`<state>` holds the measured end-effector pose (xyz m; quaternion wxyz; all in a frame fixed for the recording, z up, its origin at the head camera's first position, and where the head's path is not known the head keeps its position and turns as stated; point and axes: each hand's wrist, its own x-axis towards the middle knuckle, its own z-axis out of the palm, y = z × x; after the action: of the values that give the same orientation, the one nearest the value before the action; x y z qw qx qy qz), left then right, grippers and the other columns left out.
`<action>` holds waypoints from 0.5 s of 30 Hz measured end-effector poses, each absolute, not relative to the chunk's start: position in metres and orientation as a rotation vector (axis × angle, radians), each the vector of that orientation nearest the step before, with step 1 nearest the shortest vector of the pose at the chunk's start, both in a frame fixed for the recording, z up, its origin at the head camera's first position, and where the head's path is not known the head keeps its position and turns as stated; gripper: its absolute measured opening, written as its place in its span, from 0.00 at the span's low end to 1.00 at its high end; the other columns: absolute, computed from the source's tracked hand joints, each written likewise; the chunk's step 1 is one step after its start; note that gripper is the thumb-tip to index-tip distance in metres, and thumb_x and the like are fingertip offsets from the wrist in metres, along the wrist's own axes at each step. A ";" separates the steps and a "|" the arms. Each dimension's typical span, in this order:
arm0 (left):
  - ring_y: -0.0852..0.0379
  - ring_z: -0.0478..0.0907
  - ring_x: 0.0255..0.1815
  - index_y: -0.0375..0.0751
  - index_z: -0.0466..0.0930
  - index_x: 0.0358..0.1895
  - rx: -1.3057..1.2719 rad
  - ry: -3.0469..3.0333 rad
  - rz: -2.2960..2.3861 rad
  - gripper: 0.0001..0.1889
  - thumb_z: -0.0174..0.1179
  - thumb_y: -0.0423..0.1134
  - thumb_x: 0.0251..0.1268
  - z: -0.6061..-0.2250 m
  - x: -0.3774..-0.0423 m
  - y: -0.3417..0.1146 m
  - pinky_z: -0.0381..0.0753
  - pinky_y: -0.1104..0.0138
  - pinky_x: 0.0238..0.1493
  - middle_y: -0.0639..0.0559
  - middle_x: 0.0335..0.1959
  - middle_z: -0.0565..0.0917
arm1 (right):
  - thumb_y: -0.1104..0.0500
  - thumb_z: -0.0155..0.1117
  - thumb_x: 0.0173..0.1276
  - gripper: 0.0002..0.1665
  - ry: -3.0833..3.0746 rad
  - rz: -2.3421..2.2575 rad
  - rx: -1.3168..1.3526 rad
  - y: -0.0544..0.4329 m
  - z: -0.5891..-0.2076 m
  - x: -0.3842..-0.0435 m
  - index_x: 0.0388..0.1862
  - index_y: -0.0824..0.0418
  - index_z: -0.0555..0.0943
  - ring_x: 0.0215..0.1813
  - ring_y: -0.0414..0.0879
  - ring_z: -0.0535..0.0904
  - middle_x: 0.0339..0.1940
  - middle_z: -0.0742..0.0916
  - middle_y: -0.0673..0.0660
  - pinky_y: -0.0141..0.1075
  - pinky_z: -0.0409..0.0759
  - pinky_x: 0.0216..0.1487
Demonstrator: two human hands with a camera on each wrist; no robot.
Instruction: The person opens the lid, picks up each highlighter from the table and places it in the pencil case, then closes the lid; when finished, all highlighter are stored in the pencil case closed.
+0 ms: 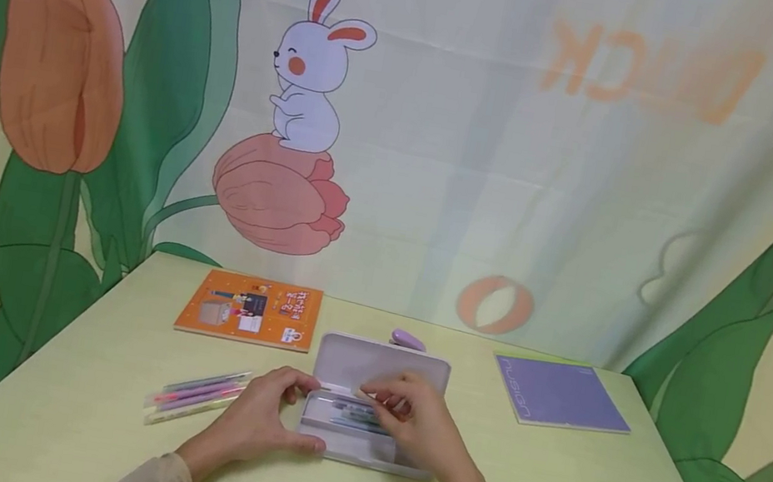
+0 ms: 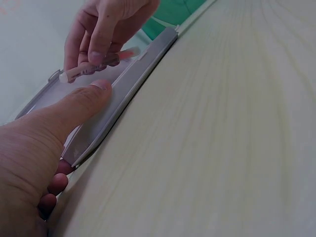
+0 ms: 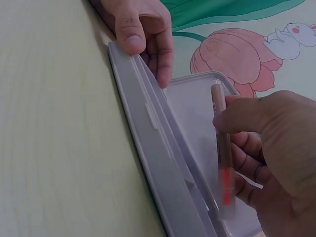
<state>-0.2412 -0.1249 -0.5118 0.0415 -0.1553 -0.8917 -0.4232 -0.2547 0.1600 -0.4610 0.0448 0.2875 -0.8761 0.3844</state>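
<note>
A pale grey pencil case (image 1: 368,451) lies on the table with its lid (image 1: 355,362) raised at the back. Several slim pens (image 1: 359,414) rest in its inner compartment. My left hand (image 1: 255,418) grips the case's left end, the thumb on the front rim and other fingers curled at the side and underneath. Above the case, my right hand (image 1: 422,424) pinches a marker (image 3: 223,143) between thumb and fingers. This marker has a brownish barrel and a clear end with orange-red inside; in the head view the hand covers most of it.
Left of the case lies a bunch of pastel markers (image 1: 198,397). An orange book (image 1: 250,310) is at the back left, a purple notebook (image 1: 560,393) at the right. Behind the lid sits a small purple object (image 1: 409,340). A printed curtain (image 1: 430,155) hangs along the table's back edge.
</note>
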 end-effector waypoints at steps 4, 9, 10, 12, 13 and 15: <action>0.58 0.76 0.52 0.51 0.85 0.63 -0.475 -2.729 -1.302 0.44 0.92 0.62 0.40 -0.511 -0.241 -0.124 0.81 0.59 0.57 0.59 0.51 0.83 | 0.69 0.76 0.74 0.18 -2.666 1.160 0.864 0.164 -0.462 -0.253 0.59 0.56 0.93 0.47 0.43 0.84 0.48 0.89 0.54 0.37 0.86 0.49; 0.57 0.76 0.52 0.52 0.85 0.63 -0.452 -2.731 -1.331 0.43 0.92 0.61 0.40 -0.511 -0.241 -0.123 0.80 0.60 0.58 0.59 0.52 0.83 | 0.68 0.75 0.73 0.17 -2.645 1.135 0.811 0.172 -0.458 -0.251 0.58 0.57 0.92 0.48 0.44 0.86 0.50 0.90 0.55 0.38 0.86 0.49; 0.57 0.76 0.52 0.52 0.85 0.63 -0.447 -2.735 -1.333 0.43 0.92 0.61 0.40 -0.512 -0.241 -0.123 0.80 0.60 0.58 0.60 0.52 0.83 | 0.68 0.75 0.73 0.17 -2.643 1.138 0.801 0.174 -0.457 -0.251 0.58 0.57 0.92 0.48 0.44 0.86 0.49 0.90 0.55 0.38 0.86 0.49; 0.57 0.76 0.52 0.52 0.86 0.63 -0.442 -2.735 -1.339 0.43 0.93 0.61 0.40 -0.512 -0.241 -0.123 0.80 0.60 0.58 0.60 0.52 0.83 | 0.68 0.75 0.73 0.16 -2.636 1.142 0.780 0.178 -0.456 -0.250 0.57 0.56 0.92 0.48 0.44 0.86 0.48 0.91 0.54 0.38 0.86 0.49; 0.57 0.76 0.52 0.52 0.86 0.63 -0.442 -2.734 -1.341 0.43 0.93 0.61 0.39 -0.512 -0.241 -0.123 0.80 0.60 0.58 0.60 0.52 0.83 | 0.68 0.75 0.73 0.16 -2.630 1.148 0.770 0.180 -0.455 -0.250 0.57 0.56 0.92 0.48 0.44 0.86 0.47 0.91 0.53 0.38 0.85 0.49; 0.57 0.76 0.52 0.51 0.86 0.63 -0.451 -2.729 -1.334 0.44 0.93 0.61 0.39 -0.511 -0.240 -0.124 0.80 0.61 0.58 0.60 0.52 0.83 | 0.68 0.75 0.73 0.17 -2.619 1.158 0.760 0.185 -0.454 -0.250 0.57 0.56 0.92 0.48 0.44 0.86 0.46 0.91 0.52 0.39 0.85 0.49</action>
<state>-0.2402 -0.1240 -0.5113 0.0355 -0.1468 -0.8881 -0.4341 -0.2502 0.1845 -0.4543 0.0895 0.2554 -0.8805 0.3893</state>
